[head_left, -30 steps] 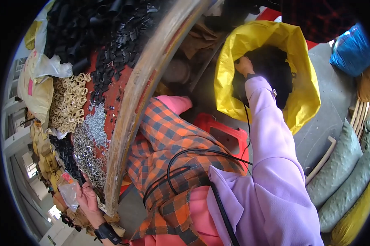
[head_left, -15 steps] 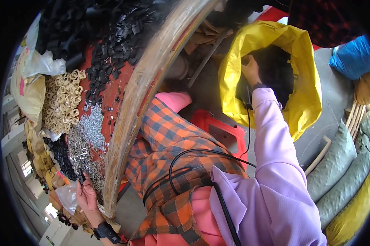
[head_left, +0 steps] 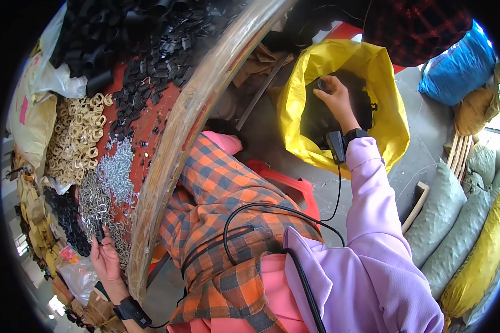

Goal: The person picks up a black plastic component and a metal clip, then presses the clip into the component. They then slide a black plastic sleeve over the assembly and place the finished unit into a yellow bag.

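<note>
At the lower left my left hand (head_left: 105, 260) pinches a small black piece (head_left: 99, 228) upright between thumb and fingers, beside a pile of silvery metal hooks (head_left: 97, 201) on the table. My right hand (head_left: 337, 101) is over the mouth of a yellow sack (head_left: 397, 105), its thumb and fingers curled together around a small dark thing that I cannot make out. Dark contents (head_left: 358, 95) show inside the sack; their shapes are hard to tell. A black box with a cable (head_left: 335, 146) sits at my right wrist.
The red table (head_left: 164, 99) has a thick wooden edge (head_left: 189, 97) and holds beige rings (head_left: 75, 136), small screws (head_left: 117, 169) and black parts (head_left: 150, 66). A red stool (head_left: 300, 191) stands beside my legs. Full grey sacks (head_left: 435, 213) and a blue bag (head_left: 460, 69) lie to the right.
My right hand has come up from deeper inside the yellow sack, fingers now turned toward its left side. My left hand still pinches the black piece. The whole view has shifted slightly.
</note>
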`<state>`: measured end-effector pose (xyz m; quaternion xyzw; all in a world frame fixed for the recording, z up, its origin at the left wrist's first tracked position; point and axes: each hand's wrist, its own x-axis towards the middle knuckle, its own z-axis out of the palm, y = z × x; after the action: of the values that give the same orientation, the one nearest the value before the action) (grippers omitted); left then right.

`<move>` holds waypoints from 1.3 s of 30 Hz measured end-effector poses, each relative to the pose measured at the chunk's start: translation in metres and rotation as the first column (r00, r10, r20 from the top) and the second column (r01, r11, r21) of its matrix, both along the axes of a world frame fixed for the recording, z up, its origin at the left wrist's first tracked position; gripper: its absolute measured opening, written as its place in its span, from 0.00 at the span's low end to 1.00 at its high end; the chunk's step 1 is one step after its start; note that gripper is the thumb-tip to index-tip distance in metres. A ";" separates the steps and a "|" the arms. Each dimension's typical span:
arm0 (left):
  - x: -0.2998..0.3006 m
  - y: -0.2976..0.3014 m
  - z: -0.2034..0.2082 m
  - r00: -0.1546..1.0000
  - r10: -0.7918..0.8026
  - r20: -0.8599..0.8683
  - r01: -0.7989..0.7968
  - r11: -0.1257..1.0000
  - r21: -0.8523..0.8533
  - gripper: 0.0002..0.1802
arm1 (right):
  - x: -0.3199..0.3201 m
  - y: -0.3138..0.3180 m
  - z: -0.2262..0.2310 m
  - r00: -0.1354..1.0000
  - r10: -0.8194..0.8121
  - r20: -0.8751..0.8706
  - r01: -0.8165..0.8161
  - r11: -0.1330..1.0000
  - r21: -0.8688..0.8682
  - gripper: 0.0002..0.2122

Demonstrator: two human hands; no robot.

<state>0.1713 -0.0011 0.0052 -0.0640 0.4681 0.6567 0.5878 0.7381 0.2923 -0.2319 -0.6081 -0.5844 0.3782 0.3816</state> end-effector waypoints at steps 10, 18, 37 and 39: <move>0.003 -0.036 -0.023 0.992 0.122 -0.028 -0.119 0.989 0.089 0.21 | -0.021 0.005 0.039 0.909 -0.282 0.309 0.137 0.898 0.418 0.08; 0.040 -0.042 -0.016 0.990 0.074 0.117 -0.101 0.966 0.239 0.20 | -0.249 -0.042 0.191 0.776 0.564 0.283 -0.622 0.609 0.493 0.07; 0.059 -0.036 -0.034 0.995 -0.095 0.034 0.075 0.925 0.372 0.18 | -0.369 -0.096 0.191 0.363 0.634 0.683 -0.930 0.289 0.226 0.02; 0.062 -0.032 -0.033 0.995 -0.097 0.029 0.079 0.926 0.370 0.18 | -0.367 -0.092 0.193 0.386 0.636 0.668 -0.922 0.245 0.299 0.02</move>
<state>0.2336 -0.0330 -0.0282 0.0529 0.3253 0.7040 0.6291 0.3714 0.2008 -0.0387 -0.1135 -0.9646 0.1566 0.1792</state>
